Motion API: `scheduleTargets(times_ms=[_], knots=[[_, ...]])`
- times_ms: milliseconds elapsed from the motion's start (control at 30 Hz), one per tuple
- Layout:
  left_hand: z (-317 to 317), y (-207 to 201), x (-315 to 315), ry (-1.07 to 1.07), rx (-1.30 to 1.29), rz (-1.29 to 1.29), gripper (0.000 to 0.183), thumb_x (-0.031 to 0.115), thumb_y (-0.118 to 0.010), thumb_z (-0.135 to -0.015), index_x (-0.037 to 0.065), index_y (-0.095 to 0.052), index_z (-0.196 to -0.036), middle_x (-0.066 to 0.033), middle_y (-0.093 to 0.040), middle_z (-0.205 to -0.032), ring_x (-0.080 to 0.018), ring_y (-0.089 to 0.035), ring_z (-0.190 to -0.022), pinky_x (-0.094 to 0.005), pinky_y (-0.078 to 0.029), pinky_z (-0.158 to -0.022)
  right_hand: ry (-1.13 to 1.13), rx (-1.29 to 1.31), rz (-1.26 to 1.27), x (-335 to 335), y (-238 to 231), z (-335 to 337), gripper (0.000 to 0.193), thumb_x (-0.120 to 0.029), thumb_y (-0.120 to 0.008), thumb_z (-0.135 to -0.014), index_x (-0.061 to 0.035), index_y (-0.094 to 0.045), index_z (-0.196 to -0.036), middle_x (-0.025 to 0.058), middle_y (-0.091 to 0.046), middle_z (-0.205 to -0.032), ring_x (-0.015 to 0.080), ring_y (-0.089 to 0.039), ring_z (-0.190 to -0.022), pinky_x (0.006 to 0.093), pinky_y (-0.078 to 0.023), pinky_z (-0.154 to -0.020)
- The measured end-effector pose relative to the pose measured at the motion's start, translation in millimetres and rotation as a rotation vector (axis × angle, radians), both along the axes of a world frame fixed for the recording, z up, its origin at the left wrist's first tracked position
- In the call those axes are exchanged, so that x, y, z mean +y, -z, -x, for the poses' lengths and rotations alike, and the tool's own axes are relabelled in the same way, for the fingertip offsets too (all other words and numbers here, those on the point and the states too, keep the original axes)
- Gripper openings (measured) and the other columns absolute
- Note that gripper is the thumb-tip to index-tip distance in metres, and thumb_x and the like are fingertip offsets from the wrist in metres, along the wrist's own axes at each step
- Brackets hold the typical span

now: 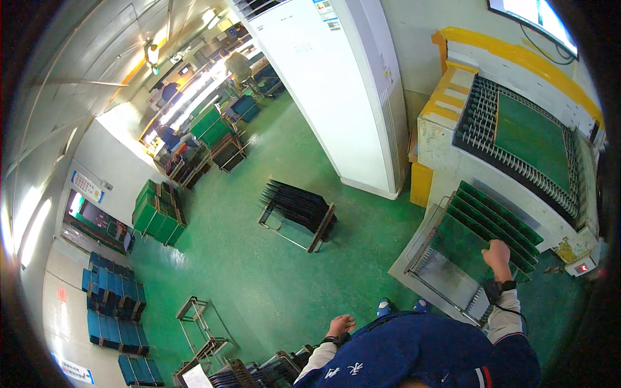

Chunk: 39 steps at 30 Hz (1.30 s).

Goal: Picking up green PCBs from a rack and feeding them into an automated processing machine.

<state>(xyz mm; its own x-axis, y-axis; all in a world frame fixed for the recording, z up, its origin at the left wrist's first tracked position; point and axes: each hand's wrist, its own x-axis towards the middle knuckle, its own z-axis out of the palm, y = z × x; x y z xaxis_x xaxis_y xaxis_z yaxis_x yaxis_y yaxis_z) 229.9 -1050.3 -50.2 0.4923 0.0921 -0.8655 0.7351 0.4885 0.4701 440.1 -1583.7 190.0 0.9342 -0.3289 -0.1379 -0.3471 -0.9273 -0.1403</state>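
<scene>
Green panels fill only part of the metal rack at the right, beside the roller machine. Several upright panels stand in a row at its far end, slightly tilted and apart from one another. The nearest panel is the one in hand: the right hand is at its right edge, fingers curled in and apparently pinching that edge between thumb and fingers, though the thumb's exact contact is hidden. Whether this panel's lower edge sits fully in the rack's slots, I cannot tell.

Judging by the rack, the work looks partway along: the far slots are occupied, while the near stretch of toothed bars and bare silver base holds no panel. Another green panel lies flat on the machine's rollers, apart from the rack, so at least that one is outside it. One view does not settle whether panels are going in or coming out.

The left hand hangs over the floor, near the body, with its fingers loosely bent and close together; nothing shows in it. Left of centre, a floor rack carries a dense row of dark panels, and farther left a bare frame stands near more racked panels.
</scene>
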Motion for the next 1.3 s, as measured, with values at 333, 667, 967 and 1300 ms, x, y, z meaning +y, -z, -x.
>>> scheduleTargets(times_ms=[333,667,967,1300], knots=[[0,0,1,-0.003,-0.025,0.018,0.034,0.016,-0.055,-0.090,-0.001,-0.047,-0.119,-0.0173,-0.059,-0.112,-0.0298,-0.063,-0.089,-0.0380,-0.054,-0.069,0.011,0.059,0.000,1,-5,-1,0.036,-0.030,-0.073,-0.071,-0.0055,-0.067,-0.097,0.0156,-0.066,-0.097,0.0320,-0.063,-0.094,0.0420,-0.051,-0.078],[-2,-7,-1,-0.007,-0.012,0.013,0.034,0.017,-0.055,-0.090,-0.001,-0.047,-0.119,-0.0160,-0.060,-0.110,-0.0284,-0.063,-0.088,-0.0383,-0.054,-0.068,0.004,0.071,0.005,-2,-1,-2,0.037,-0.029,-0.072,-0.071,-0.0056,-0.066,-0.099,0.0149,-0.066,-0.099,0.0305,-0.062,-0.096,0.0409,-0.050,-0.081],[-4,-7,-1,0.018,-0.004,-0.004,0.035,0.019,-0.055,-0.091,-0.001,-0.048,-0.118,-0.0148,-0.061,-0.107,-0.0262,-0.063,-0.087,-0.0367,-0.054,-0.069,0.006,0.039,0.002,1,-5,-1,0.036,-0.031,-0.073,-0.070,-0.0056,-0.067,-0.096,0.0157,-0.066,-0.097,0.0313,-0.063,-0.094,0.0409,-0.050,-0.079],[-5,-9,-4,0.019,-0.004,-0.015,0.035,0.019,-0.055,-0.091,-0.001,-0.047,-0.119,-0.0153,-0.061,-0.108,-0.0264,-0.063,-0.088,-0.0364,-0.054,-0.069,0.039,0.131,-0.038,6,-20,-4,0.042,-0.028,-0.071,-0.072,-0.0010,-0.065,-0.104,0.0179,-0.065,-0.102,0.0322,-0.061,-0.097,0.0413,-0.050,-0.083]])
